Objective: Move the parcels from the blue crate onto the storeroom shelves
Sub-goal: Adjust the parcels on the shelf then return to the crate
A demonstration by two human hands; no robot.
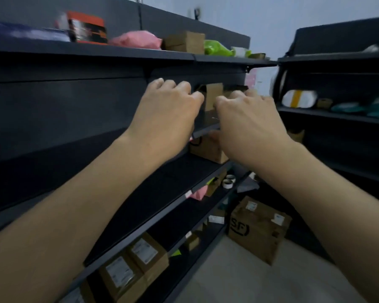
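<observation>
Both hands, left (169, 106) and right (247, 119), curl at a brown box (213, 96) standing on a middle shelf (206, 130); whether they grip it I cannot tell. Many parcels already sit shelved, and the blue crate is out of view, so what remains is unclear.

Tape rolls (228, 181) on lower ledge, pale wall (271, 20), light floor (239, 281)

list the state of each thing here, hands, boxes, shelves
left hand: curled, on the shelf box's left side
right hand: curled, on its right side
shelf box: upright on the shelf between both hands
SF box: on the floor, closed
labelled boxes: closed, low shelf
tape rolls: lying on a lower shelf
</observation>
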